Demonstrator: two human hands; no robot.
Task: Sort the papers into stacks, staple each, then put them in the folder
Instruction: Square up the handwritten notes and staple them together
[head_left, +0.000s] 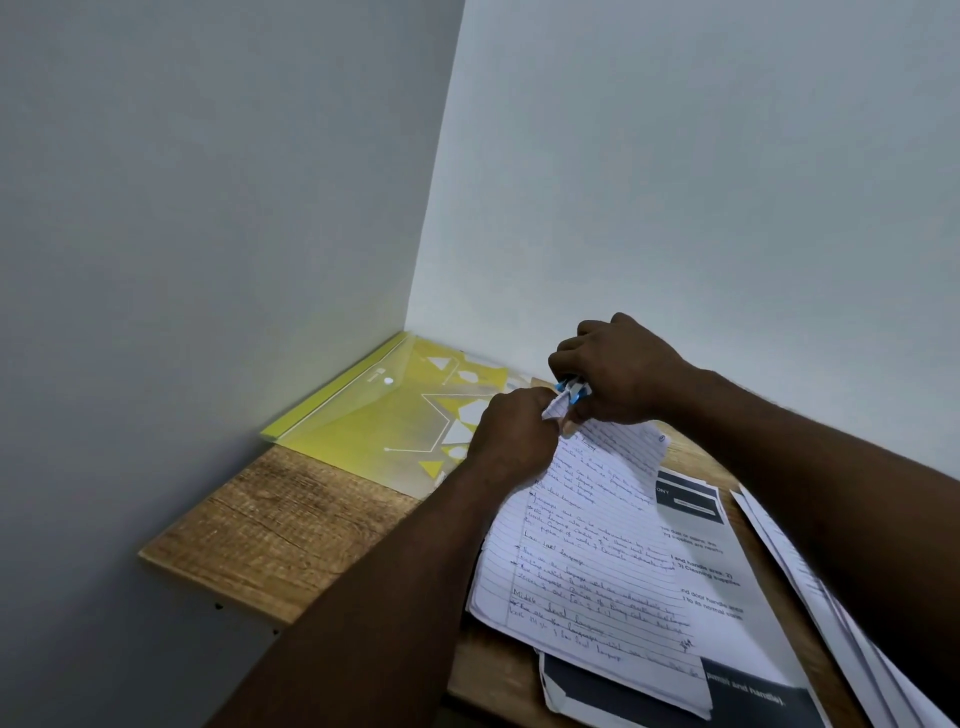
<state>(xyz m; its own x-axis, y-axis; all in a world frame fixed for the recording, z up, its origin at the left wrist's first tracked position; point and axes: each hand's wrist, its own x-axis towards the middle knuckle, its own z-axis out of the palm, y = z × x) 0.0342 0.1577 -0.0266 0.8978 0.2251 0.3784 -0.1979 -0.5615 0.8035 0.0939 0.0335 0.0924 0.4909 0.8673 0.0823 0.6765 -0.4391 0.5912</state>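
A stack of lined handwritten papers (592, 545) lies on the wooden table (280, 519). My left hand (511, 431) pinches its top left corner, which is lifted and curled. My right hand (618, 369) is closed around a small blue and white stapler (571, 389) set right at that corner. Under the handwritten sheets lies a printed stack with dark bands (727, 623). A yellow translucent folder (384, 410) with a snap button lies closed in the table's far corner, left of my hands.
More white sheets (810, 582) lie fanned under my right forearm at the table's right side. Grey walls meet at the corner behind the folder. The table's left front edge (208, 577) shows bare wood.
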